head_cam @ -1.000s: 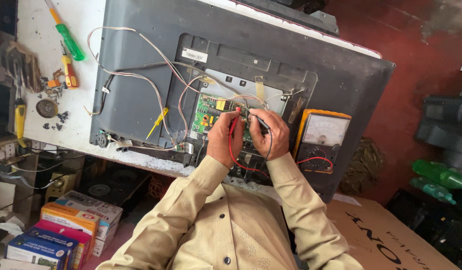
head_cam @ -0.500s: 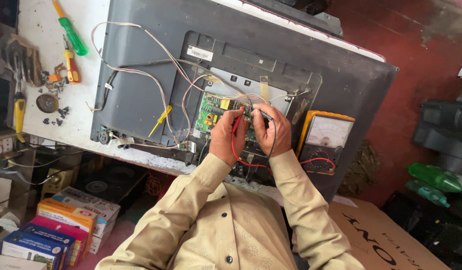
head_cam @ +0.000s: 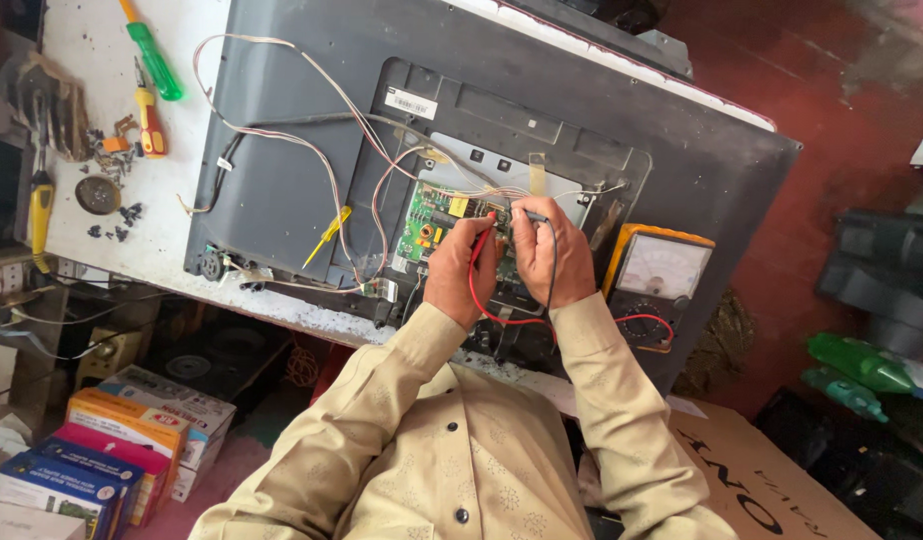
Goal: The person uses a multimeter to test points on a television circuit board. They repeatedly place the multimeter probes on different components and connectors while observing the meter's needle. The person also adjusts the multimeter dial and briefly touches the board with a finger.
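A large grey flat television panel (head_cam: 281,130) lies back-up on the white bench (head_cam: 81,90). On its green circuit board (head_cam: 426,215), the left hand (head_cam: 459,270) pinches a red probe (head_cam: 488,222), the right hand (head_cam: 551,255) a black one (head_cam: 529,215) (orange analogue multimeter (head_cam: 656,285) just beside).

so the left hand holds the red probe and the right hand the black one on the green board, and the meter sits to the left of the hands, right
Not quite. The head view shows the yellow-cased meter to the right of the hands, not the left. The rest holds: left hand with the red probe, right hand with the black probe, over the green board.
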Demonstrator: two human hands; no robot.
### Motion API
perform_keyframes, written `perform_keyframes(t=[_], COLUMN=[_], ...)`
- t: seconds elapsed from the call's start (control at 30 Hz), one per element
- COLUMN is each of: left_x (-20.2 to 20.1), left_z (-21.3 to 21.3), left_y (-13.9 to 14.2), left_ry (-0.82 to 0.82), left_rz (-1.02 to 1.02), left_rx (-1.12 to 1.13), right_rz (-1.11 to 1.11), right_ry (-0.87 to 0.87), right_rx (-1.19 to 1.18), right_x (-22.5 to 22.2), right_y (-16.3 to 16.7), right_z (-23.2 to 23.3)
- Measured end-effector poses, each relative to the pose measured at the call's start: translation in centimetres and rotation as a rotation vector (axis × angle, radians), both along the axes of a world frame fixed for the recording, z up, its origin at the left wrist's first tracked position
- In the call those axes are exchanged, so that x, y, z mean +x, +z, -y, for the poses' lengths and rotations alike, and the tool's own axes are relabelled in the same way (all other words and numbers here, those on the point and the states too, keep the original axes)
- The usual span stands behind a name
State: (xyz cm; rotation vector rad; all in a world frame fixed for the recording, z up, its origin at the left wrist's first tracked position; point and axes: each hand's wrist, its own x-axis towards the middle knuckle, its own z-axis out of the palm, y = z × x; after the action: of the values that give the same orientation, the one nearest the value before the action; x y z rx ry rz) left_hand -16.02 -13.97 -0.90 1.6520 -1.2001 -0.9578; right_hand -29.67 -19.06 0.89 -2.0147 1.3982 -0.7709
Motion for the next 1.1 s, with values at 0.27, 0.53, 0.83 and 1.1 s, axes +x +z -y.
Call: perform_keyframes(t=[0.27,0.53,0.83,1.1], left_x=[0.2,0.5,0.7,0.6], left_z=[-0.2,0.0,0.0,0.1], left_y=[0.3,0.3,0.6,0.4], left_ry=[-0.005,-0.004,-0.012,-0.017], left_rz=[-0.044,-0.060,-0.053,-0.049], left_rx=[-0.028,-0.007,-0.029,-0.033], right_rz=[-0.024,-0.019,0.002,-0.018], right_ry=[0.067,0.073,0.089,0.070], right_rx=[0.021,0.196,0.218,0.231], right_x=[-0.2,-0.1,-0.2,0.0], right_y=[0.2,0.3,0.0,0.2], right_z=[0.7,1.8,1.9,1.8])
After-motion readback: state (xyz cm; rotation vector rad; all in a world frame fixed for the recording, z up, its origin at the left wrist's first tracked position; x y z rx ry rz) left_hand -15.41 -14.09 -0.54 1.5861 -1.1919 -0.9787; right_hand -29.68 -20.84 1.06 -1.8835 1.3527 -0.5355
